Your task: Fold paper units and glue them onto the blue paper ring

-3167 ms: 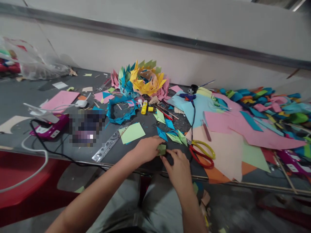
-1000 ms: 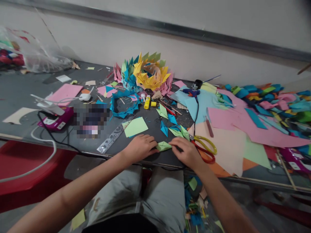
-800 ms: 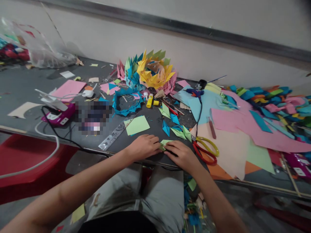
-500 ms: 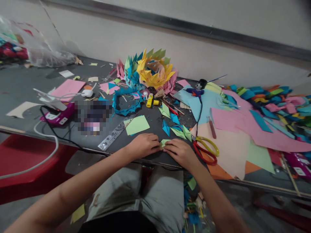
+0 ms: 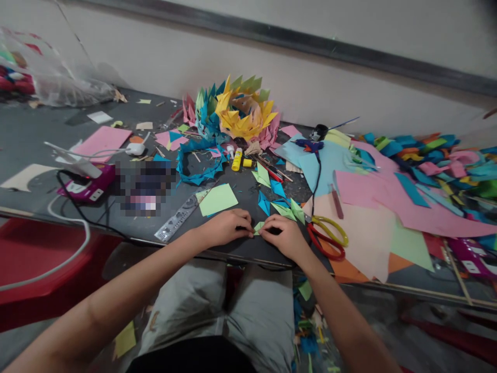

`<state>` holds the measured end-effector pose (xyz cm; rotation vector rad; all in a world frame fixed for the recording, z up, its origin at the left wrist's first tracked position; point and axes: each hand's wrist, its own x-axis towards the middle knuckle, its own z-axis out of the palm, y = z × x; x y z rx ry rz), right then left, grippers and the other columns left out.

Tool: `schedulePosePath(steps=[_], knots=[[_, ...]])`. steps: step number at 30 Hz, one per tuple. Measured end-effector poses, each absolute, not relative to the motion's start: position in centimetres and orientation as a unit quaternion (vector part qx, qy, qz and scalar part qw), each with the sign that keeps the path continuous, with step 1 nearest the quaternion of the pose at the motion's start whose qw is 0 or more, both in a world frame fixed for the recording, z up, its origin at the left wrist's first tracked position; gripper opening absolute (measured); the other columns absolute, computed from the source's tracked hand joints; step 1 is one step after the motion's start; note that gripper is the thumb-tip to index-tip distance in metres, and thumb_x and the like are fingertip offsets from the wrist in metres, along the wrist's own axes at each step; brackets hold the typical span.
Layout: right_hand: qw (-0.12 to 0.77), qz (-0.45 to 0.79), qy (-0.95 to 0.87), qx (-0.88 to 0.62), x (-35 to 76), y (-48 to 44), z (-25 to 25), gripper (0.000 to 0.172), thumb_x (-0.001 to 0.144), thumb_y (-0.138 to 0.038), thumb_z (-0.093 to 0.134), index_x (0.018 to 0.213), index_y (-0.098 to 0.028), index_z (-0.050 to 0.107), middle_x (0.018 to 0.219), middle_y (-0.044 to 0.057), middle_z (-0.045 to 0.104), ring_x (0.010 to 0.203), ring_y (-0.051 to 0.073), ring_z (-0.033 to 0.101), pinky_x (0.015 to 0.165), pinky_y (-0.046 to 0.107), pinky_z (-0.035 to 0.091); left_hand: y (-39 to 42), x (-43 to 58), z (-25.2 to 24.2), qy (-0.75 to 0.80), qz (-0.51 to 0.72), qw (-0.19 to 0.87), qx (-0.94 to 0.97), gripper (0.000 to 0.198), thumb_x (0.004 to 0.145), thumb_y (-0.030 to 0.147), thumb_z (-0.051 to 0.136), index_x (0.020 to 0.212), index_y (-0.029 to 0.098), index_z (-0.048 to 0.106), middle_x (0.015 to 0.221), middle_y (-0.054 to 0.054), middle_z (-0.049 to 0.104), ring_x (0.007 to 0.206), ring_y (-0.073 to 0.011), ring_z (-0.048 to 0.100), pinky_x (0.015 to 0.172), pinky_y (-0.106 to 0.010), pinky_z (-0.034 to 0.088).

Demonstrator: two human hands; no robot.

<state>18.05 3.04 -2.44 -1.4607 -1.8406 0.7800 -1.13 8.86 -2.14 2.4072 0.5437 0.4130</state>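
Note:
A small folded piece of light green paper [image 5: 258, 227] lies near the table's front edge, between my two hands. My left hand [image 5: 230, 227] pinches its left side with the fingertips. From the other side, my right hand [image 5: 282, 234] grips it between thumb and fingers. Just beyond are a stack of light green paper squares [image 5: 219, 200] and a clear plastic ruler [image 5: 178, 216]. Folded blue paper pieces [image 5: 264, 204] and folded green pieces [image 5: 285, 210] lie past my right hand. Scissors with red and yellow handles [image 5: 329, 239] rest to its right.
Folded-paper rings [image 5: 246, 122] stand by the wall, with a blue paper ring [image 5: 182, 168] in front. A glue stick [image 5: 236, 159] and a glue gun [image 5: 309, 145] lie mid-table. Pink paper sheets [image 5: 411, 202] cover the right. A purple power strip [image 5: 91, 184] with cables sits left.
My fingers have drawn up from lying flatter over the green paper to pinching it at both sides. The whole view has shifted slightly.

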Motion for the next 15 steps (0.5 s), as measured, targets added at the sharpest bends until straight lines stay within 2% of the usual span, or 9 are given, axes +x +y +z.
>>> schedulePosePath(steps=[7, 11, 15], knots=[[0.313, 0.277, -0.69, -0.591, 17.2, 3.1, -2.4, 0.013, 0.066, -0.013, 0.059, 0.055, -0.019, 0.053, 0.067, 0.0, 0.055, 0.066, 0.014, 0.054, 0.063, 0.025, 0.039, 8.6, -1.2, -2.2, 0.189, 0.161, 0.238, 0.939, 0.014, 0.084, 0.021, 0.051, 0.083, 0.017, 0.065, 0.085, -0.003, 0.059, 0.078, -0.01, 0.054, 0.071, -0.019, 0.039], [0.267, 0.255, -0.706, -0.604, 16.9, 3.4, -2.1, 0.019, 0.064, -0.01, 0.059, 0.053, -0.019, 0.046, 0.063, -0.002, 0.049, 0.065, 0.014, 0.05, 0.061, 0.024, 0.036, 7.2, -1.1, -2.0, 0.2, 0.114, 0.083, 0.97, 0.017, 0.085, 0.024, 0.047, 0.084, 0.016, 0.062, 0.083, -0.003, 0.06, 0.078, -0.0142, 0.053, 0.068, -0.026, 0.038], [0.243, 0.258, -0.717, -0.6, 17.1, 3.5, -2.2, 0.022, 0.068, -0.016, 0.061, 0.054, -0.019, 0.044, 0.064, -0.002, 0.046, 0.065, 0.014, 0.049, 0.064, 0.025, 0.037, 5.2, -1.2, -2.0, 0.22, 0.089, -0.022, 0.971, 0.023, 0.084, 0.026, 0.046, 0.1, 0.014, 0.058, 0.093, -0.005, 0.061, 0.084, -0.0177, 0.054, 0.065, -0.03, 0.038]])
